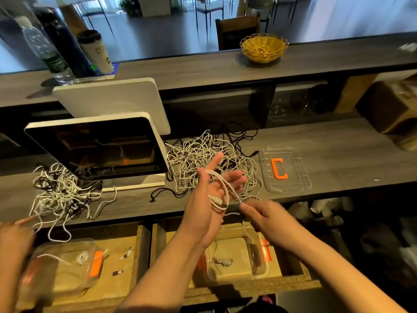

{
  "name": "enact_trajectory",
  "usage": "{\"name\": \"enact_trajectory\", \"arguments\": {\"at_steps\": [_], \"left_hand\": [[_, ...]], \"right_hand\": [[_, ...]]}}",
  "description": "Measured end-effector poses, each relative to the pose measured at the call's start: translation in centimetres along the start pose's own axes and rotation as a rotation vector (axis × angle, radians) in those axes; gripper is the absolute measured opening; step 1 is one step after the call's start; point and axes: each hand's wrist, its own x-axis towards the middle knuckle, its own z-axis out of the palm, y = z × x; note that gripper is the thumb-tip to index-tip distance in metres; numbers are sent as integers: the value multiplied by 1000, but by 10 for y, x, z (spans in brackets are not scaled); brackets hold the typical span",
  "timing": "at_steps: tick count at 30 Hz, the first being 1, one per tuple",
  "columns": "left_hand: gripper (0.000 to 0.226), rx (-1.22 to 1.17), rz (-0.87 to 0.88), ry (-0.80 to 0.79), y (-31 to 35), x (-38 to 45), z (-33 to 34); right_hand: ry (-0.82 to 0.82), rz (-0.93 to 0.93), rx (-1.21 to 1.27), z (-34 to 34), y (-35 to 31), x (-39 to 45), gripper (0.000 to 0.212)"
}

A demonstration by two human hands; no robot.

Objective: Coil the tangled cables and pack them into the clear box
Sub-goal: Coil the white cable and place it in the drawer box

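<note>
The left hand point(211, 193) is held up above the table point(338, 161) edge with fingers straight and spread, and a white cable point(222, 192) is looped around its palm. The right hand point(268, 216) pinches the loose end of this cable between its fingers, just beside the left palm. The tangled cables point(203, 159) lie on the table behind the hands, and a clear box point(239, 260) with one coiled cable inside is on the shelf below.
</note>
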Motion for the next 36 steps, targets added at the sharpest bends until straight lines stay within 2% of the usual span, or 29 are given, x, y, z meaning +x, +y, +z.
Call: {"name": "enact_trajectory", "arguments": {"at_steps": [8,17,19,21,24,27,29,32,34,36], "left_hand": [[50,-166,44,197,0,8,-16],[50,-57,76,304,-11,17,-20],[51,21,67,290,-15,18,-18],[54,199,61,271,-20,18,-17],[50,499,31,215,-28,18,-17],[52,632,-56,205,-30,20,-19],[58,630,-129,181,-31,20,-18],[64,461,-251,58,-31,17,-13],[62,332,-362,-31,-28,16,-7],[60,305,-434,-81,-26,15,-1]], "right_hand": [[-107,-51,-1,29,-22,-2,36],[-267,-28,-214,36,-31,-2,36],[-260,-41,-271,40,-33,-2,35],[-248,-61,-303,38,-34,-3,33],[-237,-84,-285,29,-37,-3,30],[-203,-137,-225,18,-42,-2,20],[-162,-164,-184,11,-42,-2,14],[-51,-169,-69,-3,-37,-2,12],[55,-195,-81,-13,-33,1,13],[150,-210,-111,-22,-30,6,14]]}}
